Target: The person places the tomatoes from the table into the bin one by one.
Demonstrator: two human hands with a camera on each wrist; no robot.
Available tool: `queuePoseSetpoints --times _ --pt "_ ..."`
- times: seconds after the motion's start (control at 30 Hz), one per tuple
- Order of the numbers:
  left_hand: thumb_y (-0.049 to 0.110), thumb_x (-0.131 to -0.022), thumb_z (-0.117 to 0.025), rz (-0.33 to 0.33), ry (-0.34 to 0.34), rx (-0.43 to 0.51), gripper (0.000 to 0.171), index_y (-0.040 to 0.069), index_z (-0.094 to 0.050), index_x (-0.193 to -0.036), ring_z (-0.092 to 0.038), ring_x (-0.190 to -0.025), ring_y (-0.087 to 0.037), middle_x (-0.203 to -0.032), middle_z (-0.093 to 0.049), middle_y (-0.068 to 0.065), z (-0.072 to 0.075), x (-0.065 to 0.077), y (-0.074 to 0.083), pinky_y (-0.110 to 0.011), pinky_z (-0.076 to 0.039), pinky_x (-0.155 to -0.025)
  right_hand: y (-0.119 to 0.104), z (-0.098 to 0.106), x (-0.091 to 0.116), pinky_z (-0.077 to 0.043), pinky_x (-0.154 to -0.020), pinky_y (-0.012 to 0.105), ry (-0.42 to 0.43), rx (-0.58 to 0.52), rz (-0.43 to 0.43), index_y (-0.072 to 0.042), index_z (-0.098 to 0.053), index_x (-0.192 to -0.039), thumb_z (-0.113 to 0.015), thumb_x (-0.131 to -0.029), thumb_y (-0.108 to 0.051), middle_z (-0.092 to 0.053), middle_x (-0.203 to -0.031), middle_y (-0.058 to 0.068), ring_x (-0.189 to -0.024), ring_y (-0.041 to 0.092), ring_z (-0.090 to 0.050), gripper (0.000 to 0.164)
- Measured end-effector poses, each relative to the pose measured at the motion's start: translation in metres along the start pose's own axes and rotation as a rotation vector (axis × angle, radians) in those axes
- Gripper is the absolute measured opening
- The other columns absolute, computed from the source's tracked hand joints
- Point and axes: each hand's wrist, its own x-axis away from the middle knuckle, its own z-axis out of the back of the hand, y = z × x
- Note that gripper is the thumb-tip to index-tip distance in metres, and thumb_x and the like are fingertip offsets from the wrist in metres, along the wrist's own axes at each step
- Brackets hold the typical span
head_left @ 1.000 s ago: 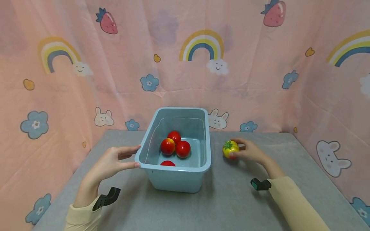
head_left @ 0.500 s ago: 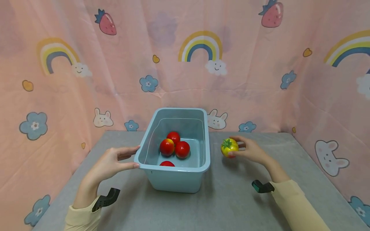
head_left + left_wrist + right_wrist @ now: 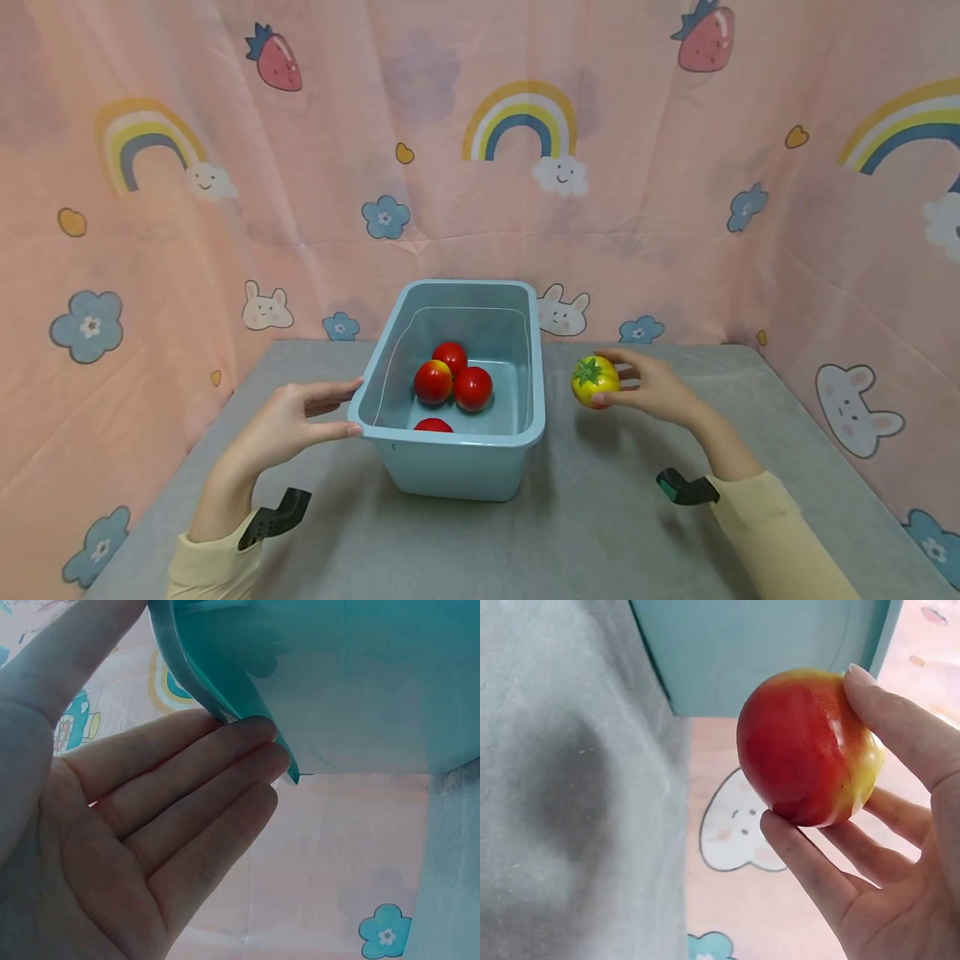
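Note:
A light-blue plastic bin (image 3: 461, 467) stands on the grey table. My left hand (image 3: 281, 429) is at its near left corner, straight fingers and thumb touching the rim. The left wrist view shows the flat fingers (image 3: 202, 780) against the bin's outer edge. To the right of the bin, my right hand (image 3: 652, 387) pinches a yellow and red tomato (image 3: 592, 381) between thumb and fingers. Its green leafy top faces up, and it hangs above the table. In the right wrist view the tomato's glossy red underside (image 3: 799, 750) shows.
Several round red fruits lie inside the bin, one with a yellow patch (image 3: 433, 382); the nearest (image 3: 433, 425) is partly hidden by the front rim. The grey table (image 3: 600, 533) runs back to a pink printed cloth (image 3: 480, 225), which also hangs at both sides.
My right hand has lifted the tomato off the table and shifted it slightly to the left. The left hand and the bin have stayed in place.

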Motion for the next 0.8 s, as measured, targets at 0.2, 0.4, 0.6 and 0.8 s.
queuePoseSetpoints --times 0.2,0.4,0.6,0.8 --pt "0.040 -0.076 -0.078 0.000 0.000 -0.004 0.065 0.012 -0.058 -0.132 -0.061 -0.115 -0.031 -0.127 -0.062 -0.006 0.000 0.000 0.000 -0.039 -0.053 -0.095 -0.011 0.005 0.002 -0.058 -0.086 0.045 0.006 0.008 0.023 -0.010 -0.046 -0.139 -0.075 -0.081 -0.036 -0.050 -0.136 0.017 -0.111 0.039 -0.057 0.070" --pt "0.039 -0.075 -0.078 -0.001 -0.001 0.001 0.065 0.011 -0.059 -0.131 -0.061 -0.114 -0.029 -0.127 -0.063 -0.005 0.001 0.000 0.002 -0.037 -0.053 -0.095 -0.024 0.010 0.005 -0.058 -0.086 0.044 -0.005 0.001 0.030 -0.012 -0.045 -0.140 -0.074 -0.081 -0.037 -0.051 -0.136 0.015 -0.111 0.037 -0.057 0.070" --pt "0.039 -0.075 -0.078 -0.006 -0.003 0.003 0.065 0.011 -0.059 -0.130 -0.062 -0.114 -0.025 -0.127 -0.063 -0.004 0.001 -0.001 0.002 -0.036 -0.052 -0.096 -0.036 0.017 0.007 -0.059 -0.084 0.040 -0.012 0.002 0.055 -0.012 -0.046 -0.139 -0.074 -0.082 -0.034 -0.054 -0.131 0.013 -0.108 0.033 -0.059 0.067" --pt "0.039 -0.075 -0.078 -0.007 0.000 0.002 0.065 0.011 -0.059 -0.130 -0.062 -0.114 -0.026 -0.127 -0.062 -0.004 0.001 0.000 0.001 -0.036 -0.052 -0.096 -0.045 0.023 0.005 -0.059 -0.083 0.038 -0.015 0.036 0.079 -0.013 -0.047 -0.138 -0.073 -0.083 -0.034 -0.055 -0.130 0.013 -0.107 0.033 -0.060 0.065"
